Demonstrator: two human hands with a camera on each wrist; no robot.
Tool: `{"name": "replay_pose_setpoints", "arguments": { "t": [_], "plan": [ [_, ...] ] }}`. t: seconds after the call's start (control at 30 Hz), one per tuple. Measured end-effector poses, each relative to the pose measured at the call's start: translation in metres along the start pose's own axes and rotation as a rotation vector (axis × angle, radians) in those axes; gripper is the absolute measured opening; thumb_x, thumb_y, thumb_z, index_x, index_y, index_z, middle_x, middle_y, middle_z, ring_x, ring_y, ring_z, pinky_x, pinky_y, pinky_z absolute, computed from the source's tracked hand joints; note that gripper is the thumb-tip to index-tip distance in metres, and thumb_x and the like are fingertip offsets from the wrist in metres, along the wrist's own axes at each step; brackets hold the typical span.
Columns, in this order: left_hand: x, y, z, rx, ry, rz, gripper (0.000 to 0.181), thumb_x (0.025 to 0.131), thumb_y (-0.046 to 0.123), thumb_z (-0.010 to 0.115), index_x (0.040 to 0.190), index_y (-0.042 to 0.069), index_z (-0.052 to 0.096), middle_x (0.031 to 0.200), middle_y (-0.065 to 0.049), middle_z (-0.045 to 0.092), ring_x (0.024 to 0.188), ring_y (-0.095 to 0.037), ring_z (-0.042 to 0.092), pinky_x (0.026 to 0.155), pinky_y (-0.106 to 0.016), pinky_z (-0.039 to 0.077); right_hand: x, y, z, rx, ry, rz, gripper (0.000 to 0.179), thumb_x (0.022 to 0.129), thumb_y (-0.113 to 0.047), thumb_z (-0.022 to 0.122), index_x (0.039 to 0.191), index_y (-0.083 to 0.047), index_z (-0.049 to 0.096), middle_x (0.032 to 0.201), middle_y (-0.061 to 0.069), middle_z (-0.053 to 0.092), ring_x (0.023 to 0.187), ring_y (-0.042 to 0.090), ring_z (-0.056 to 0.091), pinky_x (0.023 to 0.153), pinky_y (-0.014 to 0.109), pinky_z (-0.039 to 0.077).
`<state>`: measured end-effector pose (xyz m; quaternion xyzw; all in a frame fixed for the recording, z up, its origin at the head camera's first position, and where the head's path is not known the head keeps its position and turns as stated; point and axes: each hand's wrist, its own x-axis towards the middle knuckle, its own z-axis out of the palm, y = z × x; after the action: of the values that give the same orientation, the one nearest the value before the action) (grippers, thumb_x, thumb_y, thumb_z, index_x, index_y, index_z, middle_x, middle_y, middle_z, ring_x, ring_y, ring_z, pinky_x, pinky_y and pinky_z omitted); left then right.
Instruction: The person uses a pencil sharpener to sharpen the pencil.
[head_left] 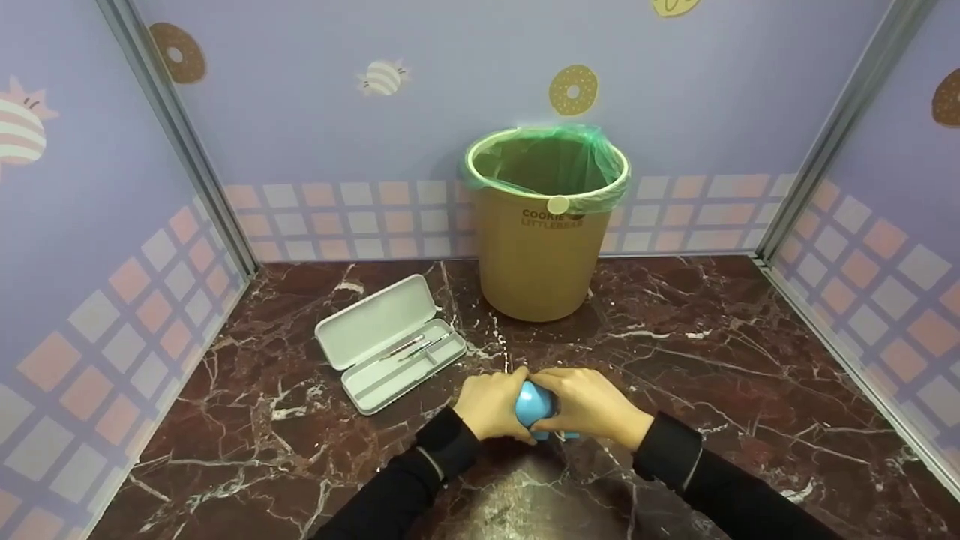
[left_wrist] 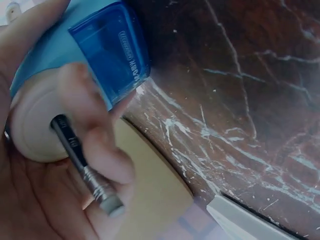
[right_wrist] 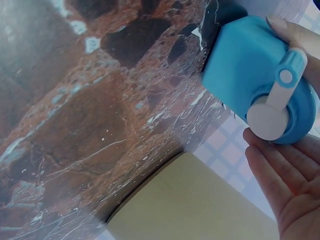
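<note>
Both hands are around a blue crank pencil sharpener low over the table. My left hand grips its front side, where a clear blue shavings drawer shows. A dark pencil sits in the round pale front plate, its eraser end sticking out among the left fingers. On the back side, my right hand holds the body, thumb on one edge and fingers along the other. In the right wrist view the white and blue crank lies between that thumb and those fingers.
An open white pencil case with pen-like items in its tray lies to the left. Behind the hands stands a tan waste bin lined with a green bag. Patterned panels enclose the marbled table.
</note>
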<state>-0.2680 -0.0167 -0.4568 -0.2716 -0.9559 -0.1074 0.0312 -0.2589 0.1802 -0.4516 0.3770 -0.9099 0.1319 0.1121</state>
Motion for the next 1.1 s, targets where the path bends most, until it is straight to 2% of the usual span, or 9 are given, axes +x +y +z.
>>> {"name": "replay_pose_setpoints", "arguments": {
  "t": [0.17, 0.37, 0.5, 0.63, 0.73, 0.83, 0.9, 0.97, 1.1],
  "plan": [
    [0.001, -0.001, 0.003, 0.028, 0.015, 0.001, 0.087, 0.055, 0.061, 0.094, 0.122, 0.018, 0.06, 0.102, -0.003, 0.077, 0.089, -0.022, 0.075, 0.067, -0.04, 0.06, 0.001, -0.003, -0.001, -0.018, -0.003, 0.012, 0.066, 0.075, -0.042, 0.09, 0.125, -0.004, 0.069, 0.117, 0.008, 0.076, 0.099, 0.021, 0.075, 0.082, 0.033, 0.062],
    [0.002, -0.004, 0.005, 0.035, 0.029, -0.001, 0.076, 0.054, 0.061, 0.095, 0.109, 0.017, 0.066, 0.095, 0.0, 0.077, 0.086, -0.02, 0.074, 0.066, -0.04, 0.06, 0.001, -0.004, 0.0, -0.025, 0.015, 0.017, 0.068, 0.074, -0.04, 0.091, 0.127, -0.004, 0.068, 0.118, 0.009, 0.075, 0.101, 0.023, 0.075, 0.084, 0.035, 0.062],
    [0.001, -0.005, 0.005, 0.03, 0.022, -0.007, 0.076, 0.055, 0.06, 0.095, 0.109, 0.015, 0.066, 0.094, 0.0, 0.076, 0.084, -0.02, 0.073, 0.066, -0.038, 0.06, -0.002, -0.005, -0.001, 0.018, 0.025, 0.017, 0.072, 0.075, -0.039, 0.09, 0.132, -0.001, 0.065, 0.123, 0.014, 0.074, 0.104, 0.026, 0.075, 0.085, 0.037, 0.063],
    [0.0, -0.005, 0.005, 0.029, 0.039, 0.014, 0.074, 0.054, 0.058, 0.095, 0.105, 0.015, 0.066, 0.09, -0.001, 0.076, 0.08, -0.019, 0.073, 0.063, -0.036, 0.059, -0.011, -0.004, -0.009, 0.052, 0.041, 0.033, 0.075, 0.077, -0.041, 0.088, 0.135, 0.001, 0.064, 0.124, 0.017, 0.074, 0.102, 0.026, 0.076, 0.085, 0.039, 0.063],
    [0.0, -0.005, 0.006, 0.021, 0.049, 0.028, 0.071, 0.053, 0.056, 0.096, 0.103, 0.015, 0.066, 0.088, -0.001, 0.075, 0.078, -0.018, 0.072, 0.061, -0.034, 0.057, -0.021, -0.002, -0.016, 0.048, 0.044, 0.058, 0.067, 0.076, -0.042, 0.088, 0.126, -0.001, 0.069, 0.108, 0.011, 0.079, 0.087, 0.018, 0.076, 0.08, 0.036, 0.063],
    [0.001, -0.005, 0.006, 0.024, 0.045, 0.033, 0.071, 0.053, 0.055, 0.096, 0.105, 0.016, 0.067, 0.088, -0.001, 0.075, 0.078, -0.018, 0.071, 0.061, -0.033, 0.055, -0.032, 0.0, -0.02, 0.073, 0.019, 0.093, 0.051, 0.075, -0.041, 0.088, 0.112, -0.007, 0.076, 0.085, 0.002, 0.077, 0.065, 0.005, 0.063, 0.064, 0.026, 0.057],
    [0.002, -0.005, 0.007, 0.027, 0.039, 0.032, 0.072, 0.054, 0.055, 0.096, 0.107, 0.016, 0.067, 0.09, -0.001, 0.075, 0.078, -0.018, 0.071, 0.062, -0.033, 0.055, -0.038, 0.001, -0.02, 0.114, -0.01, 0.101, 0.039, 0.076, -0.035, 0.088, 0.103, -0.01, 0.078, 0.076, -0.001, 0.074, 0.06, 0.001, 0.056, 0.058, 0.022, 0.051],
    [0.003, -0.005, 0.007, 0.03, 0.032, 0.031, 0.073, 0.054, 0.055, 0.096, 0.109, 0.016, 0.067, 0.091, -0.002, 0.075, 0.079, -0.018, 0.071, 0.063, -0.033, 0.056, -0.043, 0.001, -0.019, 0.144, -0.027, 0.091, 0.026, 0.079, -0.028, 0.087, 0.097, -0.012, 0.079, 0.078, -0.001, 0.077, 0.06, 0.001, 0.06, 0.057, 0.02, 0.051],
    [0.004, -0.005, 0.007, 0.015, 0.022, 0.028, 0.074, 0.054, 0.054, 0.096, 0.109, 0.015, 0.067, 0.092, -0.002, 0.075, 0.08, -0.019, 0.071, 0.063, -0.034, 0.056, -0.051, -0.001, -0.013, 0.176, -0.043, 0.063, 0.014, 0.083, -0.016, 0.083, 0.096, -0.011, 0.08, 0.086, 0.0, 0.08, 0.07, 0.008, 0.072, 0.063, 0.021, 0.057]
  ]
}}
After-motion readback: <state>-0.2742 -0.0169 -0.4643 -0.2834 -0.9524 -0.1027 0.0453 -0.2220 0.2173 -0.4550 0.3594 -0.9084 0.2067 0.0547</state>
